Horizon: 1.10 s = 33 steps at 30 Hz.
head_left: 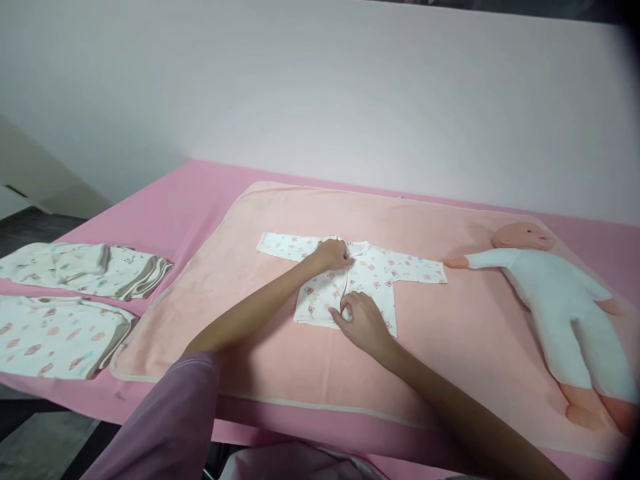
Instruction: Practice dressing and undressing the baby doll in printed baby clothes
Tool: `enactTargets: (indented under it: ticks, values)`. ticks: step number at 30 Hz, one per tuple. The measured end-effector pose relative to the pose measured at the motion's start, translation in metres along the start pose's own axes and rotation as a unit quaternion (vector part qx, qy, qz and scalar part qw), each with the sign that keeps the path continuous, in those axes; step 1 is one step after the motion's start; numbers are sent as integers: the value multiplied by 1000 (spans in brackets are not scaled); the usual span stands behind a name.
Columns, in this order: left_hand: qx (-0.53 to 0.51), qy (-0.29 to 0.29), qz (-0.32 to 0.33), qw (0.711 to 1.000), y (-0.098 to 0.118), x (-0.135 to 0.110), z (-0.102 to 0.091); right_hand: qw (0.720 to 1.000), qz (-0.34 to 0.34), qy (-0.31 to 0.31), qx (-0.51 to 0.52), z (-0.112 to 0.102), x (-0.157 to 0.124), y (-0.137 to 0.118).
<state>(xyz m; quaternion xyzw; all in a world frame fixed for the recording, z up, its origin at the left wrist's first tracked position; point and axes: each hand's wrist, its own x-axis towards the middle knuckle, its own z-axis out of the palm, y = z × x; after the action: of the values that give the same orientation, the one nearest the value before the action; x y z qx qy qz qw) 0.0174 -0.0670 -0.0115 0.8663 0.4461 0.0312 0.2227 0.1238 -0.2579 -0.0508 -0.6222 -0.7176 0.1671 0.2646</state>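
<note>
A small white baby shirt (373, 270) with a pink and green print lies spread on the peach blanket, its two sleeves stretched out sideways. My left hand (331, 255) is closed at the collar, its fingers curled on the upper front edge. Lower down the front opening is my right hand (364, 321), with thumb and fingers bent in a pinch at the shirt's edge. The fabric between its fingertips is mostly hidden.
The peach blanket (200, 327) covers a pink table (165, 200). On the right a baby doll (555, 293) in white lies on its back, one hand by the shirt's sleeve. Folded printed clothes (75, 263) and another pile (55, 337) lie left. A pale wall (350, 100) rises behind.
</note>
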Motion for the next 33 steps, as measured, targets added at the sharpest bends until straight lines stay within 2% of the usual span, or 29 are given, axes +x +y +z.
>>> enactTargets:
  ticks: [7,10,18,21,23,26,28,33]
  values:
    - [32,48,9,998,-2,-1,9,999,-40,19,-25,10,-7,-6]
    - [27,45,4,999,-4,0,8,998,-68,13,-10,10,-9,-8]
    - [-9,-67,22,997,-13,-7,-17,996,-84,16,-19,12,-10,-7]
    - [-17,-109,11,994,-10,-10,-23,996,-89,22,-18,13,-10,-6]
    - [3,-81,-11,997,-5,-11,-19,995,-91,28,-19,14,-10,-6]
    - [43,12,-46,998,4,-11,-5,995,-94,31,-23,14,-10,-6]
    - [51,54,-59,995,8,-10,4,995,-94,31,-26,15,-10,-6]
    - [40,88,-67,993,8,-6,14,995,-92,27,-37,15,-10,-6]
